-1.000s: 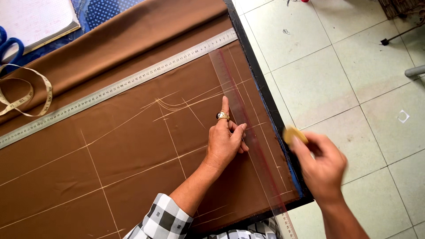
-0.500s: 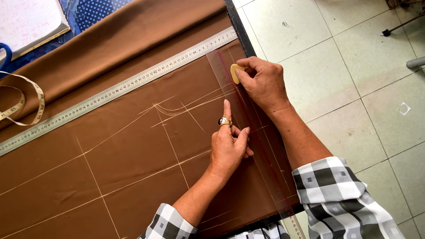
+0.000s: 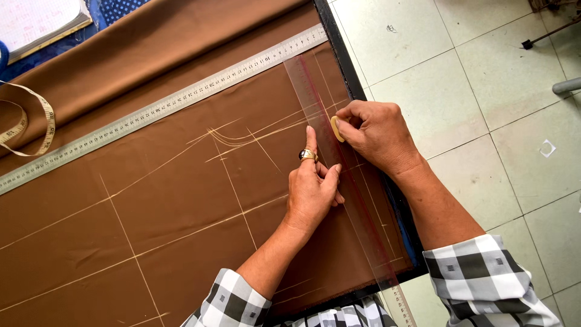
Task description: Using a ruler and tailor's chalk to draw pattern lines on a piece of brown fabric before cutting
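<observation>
— Head view first: what is the biggest thing down there?

— Brown cloth (image 3: 151, 206), smooth and matte, spread flat over most of the table and crossed by thin pale chalk lines, some straight, some curved. A black table edge (image 3: 339, 54) runs along its right side, and beyond that lies a floor of pale square tiles (image 3: 472, 91).

— And lying on the cloth?

— A long metal ruler (image 3: 157, 112) slants from the near left up to the far right. A clear plastic ruler (image 3: 351, 200) with a red line along it runs near to far beside the black edge, its far end just beside the metal one. At the far left a cream tape measure (image 3: 36, 121) loops loosely, and a notebook (image 3: 36, 21) sits on blue cloth in the far corner.

— The hands?

— The left hand (image 3: 311, 188), ring on one finger, presses flat on the clear ruler, forefinger stretched far along it and nothing gripped. The right hand (image 3: 375, 133) is curled tight, pinching a small yellowish piece of chalk (image 3: 334, 128) between thumb and fingers, its edge touching the cloth at the ruler's edge, just far of the left forefinger. It hides part of the ruler. Both sleeves are black-and-white check.
</observation>
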